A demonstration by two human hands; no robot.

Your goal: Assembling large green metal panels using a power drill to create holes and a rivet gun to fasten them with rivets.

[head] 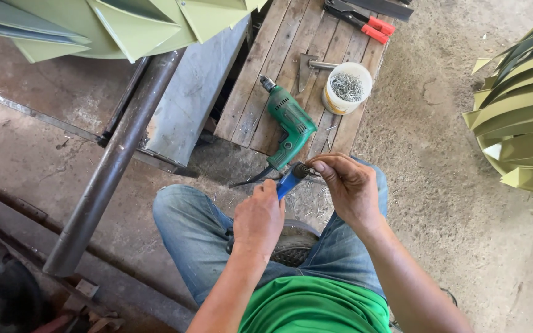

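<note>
Just below the centre of the frame, the left hand [258, 221] is wrapped in a closed fist around the lower end of a blue-handled metal hand tool [289, 179], most likely a rivet gun, though its head is partly covered. The tool's long axis runs on a slant, from the fist at lower left up to its dark metal nose at upper right. That nose is where the right hand [348, 188] meets it: thumb and fingertips are pinched together on a small dark part at the tip, so the right hand sits just up and to the right of the left, with the two almost touching across the short blue shaft. Whether a separate small piece is held in that pinch is too small to tell. Both hands hover above the person's knees in blue jeans [200, 231]. Directly above the tool in the frame, close beyond its nose, a green electric drill [289, 126] lies on a pallet of weathered wooden planks [260, 74], its chuck pointing to the upper left. A white plastic tub of small metal nails or rivets [347, 87] stands near the right hand's side of the pallet, with red-handled pliers [368, 21] at the top edge and a long rusty steel pipe [109, 172] crossing the left half.
</note>
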